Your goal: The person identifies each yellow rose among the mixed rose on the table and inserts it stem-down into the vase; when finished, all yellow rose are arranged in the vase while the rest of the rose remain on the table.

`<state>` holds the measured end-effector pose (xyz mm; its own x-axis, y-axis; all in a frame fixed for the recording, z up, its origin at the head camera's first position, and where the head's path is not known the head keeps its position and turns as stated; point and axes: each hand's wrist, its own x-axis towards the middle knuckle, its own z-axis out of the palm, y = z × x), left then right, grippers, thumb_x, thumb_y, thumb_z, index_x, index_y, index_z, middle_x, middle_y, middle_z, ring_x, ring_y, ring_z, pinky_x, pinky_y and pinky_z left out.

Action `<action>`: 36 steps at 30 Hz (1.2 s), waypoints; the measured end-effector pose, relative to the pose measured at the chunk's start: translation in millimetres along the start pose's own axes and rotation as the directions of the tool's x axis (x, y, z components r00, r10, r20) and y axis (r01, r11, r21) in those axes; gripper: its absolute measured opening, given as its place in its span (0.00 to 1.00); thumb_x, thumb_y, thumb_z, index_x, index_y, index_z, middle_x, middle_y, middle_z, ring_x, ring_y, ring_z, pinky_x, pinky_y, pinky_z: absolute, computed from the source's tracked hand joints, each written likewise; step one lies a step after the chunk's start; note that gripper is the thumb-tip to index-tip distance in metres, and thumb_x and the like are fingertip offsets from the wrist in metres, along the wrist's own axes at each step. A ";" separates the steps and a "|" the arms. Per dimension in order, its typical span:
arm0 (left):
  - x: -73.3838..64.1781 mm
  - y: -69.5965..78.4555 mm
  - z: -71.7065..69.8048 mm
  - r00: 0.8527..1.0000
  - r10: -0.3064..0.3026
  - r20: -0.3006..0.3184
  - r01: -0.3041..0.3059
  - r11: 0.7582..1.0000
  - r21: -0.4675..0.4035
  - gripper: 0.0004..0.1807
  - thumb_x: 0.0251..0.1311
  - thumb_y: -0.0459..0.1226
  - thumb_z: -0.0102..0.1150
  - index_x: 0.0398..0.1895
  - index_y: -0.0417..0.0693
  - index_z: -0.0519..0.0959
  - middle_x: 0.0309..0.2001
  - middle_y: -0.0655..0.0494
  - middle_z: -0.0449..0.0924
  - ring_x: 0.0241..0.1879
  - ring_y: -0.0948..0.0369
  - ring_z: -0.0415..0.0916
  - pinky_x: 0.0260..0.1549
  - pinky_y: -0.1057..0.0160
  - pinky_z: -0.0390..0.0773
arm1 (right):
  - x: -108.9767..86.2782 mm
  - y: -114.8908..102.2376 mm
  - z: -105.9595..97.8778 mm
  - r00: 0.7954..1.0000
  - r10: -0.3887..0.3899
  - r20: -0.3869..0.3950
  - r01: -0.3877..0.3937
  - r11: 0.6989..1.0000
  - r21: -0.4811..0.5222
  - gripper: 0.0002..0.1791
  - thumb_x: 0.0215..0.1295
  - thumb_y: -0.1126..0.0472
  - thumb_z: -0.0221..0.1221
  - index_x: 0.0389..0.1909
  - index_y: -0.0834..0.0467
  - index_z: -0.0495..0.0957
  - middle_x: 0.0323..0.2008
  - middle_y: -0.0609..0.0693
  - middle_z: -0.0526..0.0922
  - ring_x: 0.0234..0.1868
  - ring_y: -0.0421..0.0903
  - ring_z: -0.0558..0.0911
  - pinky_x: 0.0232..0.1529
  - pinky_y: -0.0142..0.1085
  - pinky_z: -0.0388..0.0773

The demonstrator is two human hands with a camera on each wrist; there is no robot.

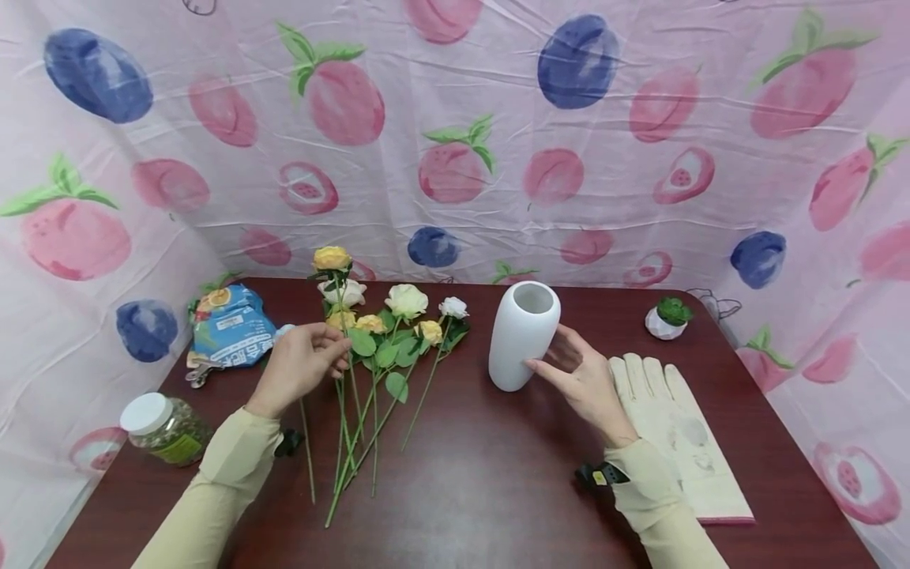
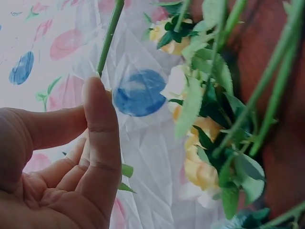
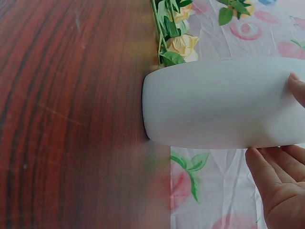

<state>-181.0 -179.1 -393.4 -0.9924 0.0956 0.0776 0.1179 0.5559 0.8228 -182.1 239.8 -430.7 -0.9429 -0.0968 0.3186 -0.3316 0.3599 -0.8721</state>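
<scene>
My left hand (image 1: 304, 365) pinches the green stem (image 2: 110, 38) of a yellow rose (image 1: 332, 258) between thumb and fingertip. The bloom stands upright above the other flowers. Beneath it, several white and yellow roses (image 1: 407, 301) lie on the table, their stems pointing toward me. A white vase (image 1: 517, 336) stands upright to the right of the flowers, its round mouth facing up. My right hand (image 1: 584, 385) holds the vase from its right side, thumb in front and fingers curving behind. In the right wrist view the base of the vase (image 3: 209, 105) meets the tabletop.
At the left are a blue snack bag (image 1: 231, 328), a metal clip (image 1: 201, 374) and a white-lidded jar (image 1: 171, 431). A small potted succulent (image 1: 668, 318) and a pale work glove (image 1: 686, 442) lie to the right on the dark red table (image 1: 455, 506). Fruit-printed cloth surrounds it.
</scene>
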 end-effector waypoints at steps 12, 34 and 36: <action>29.3 35.2 6.5 0.997 0.064 -0.034 -0.065 0.998 -0.024 0.12 0.71 0.41 0.63 0.42 0.40 0.86 0.29 0.48 0.89 0.25 0.61 0.87 0.30 0.64 0.87 | 0.8 0.0 -0.3 1.000 0.013 0.007 -0.013 1.000 0.005 0.35 0.58 0.58 0.76 0.67 0.53 0.75 0.62 0.55 0.82 0.61 0.53 0.84 0.57 0.42 0.83; 81.1 104.1 37.9 0.982 0.176 -0.061 -0.186 0.945 -0.269 0.11 0.70 0.39 0.65 0.41 0.37 0.84 0.32 0.42 0.89 0.29 0.48 0.89 0.32 0.58 0.89 | 0.3 0.5 0.4 1.000 0.024 0.008 -0.024 1.000 0.014 0.35 0.60 0.60 0.75 0.67 0.55 0.74 0.63 0.59 0.81 0.61 0.56 0.83 0.57 0.47 0.82; 85.0 111.8 40.9 0.980 0.186 -0.069 -0.198 0.944 -0.264 0.10 0.70 0.39 0.65 0.40 0.38 0.84 0.31 0.44 0.89 0.28 0.50 0.89 0.33 0.57 0.89 | -0.5 1.4 -0.4 1.000 0.023 0.008 -0.023 1.000 0.005 0.35 0.60 0.59 0.75 0.68 0.56 0.74 0.63 0.59 0.81 0.61 0.57 0.83 0.58 0.48 0.82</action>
<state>-250.7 -75.0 -317.9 -0.9531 0.1401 0.2682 0.2984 0.2875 0.9101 -182.1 240.7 -431.9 -0.9507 -0.0955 0.2952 -0.3095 0.3572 -0.8813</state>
